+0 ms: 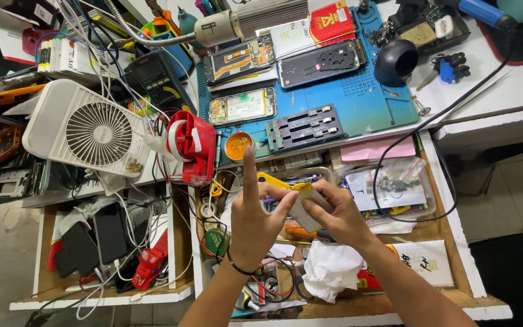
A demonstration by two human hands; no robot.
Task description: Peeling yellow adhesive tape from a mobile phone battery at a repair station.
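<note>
My left hand (254, 218) and my right hand (337, 213) are together over an open wooden drawer (440, 227), both gripping a small pale flat block (302, 209) with a yellow edge. The left index finger points straight up, while its thumb and other fingers pinch the block's left side. My right hand's fingers wrap the block from the right. A black band circles my left wrist. What lies under the block is hidden.
A blue work mat (364, 100) on the white bench holds several opened phones and a dark metal jig (304, 127). A white fan (89, 130), a red tool (192, 145), an orange tub (237, 145), tangled cables and crumpled tissue (331, 269) crowd around.
</note>
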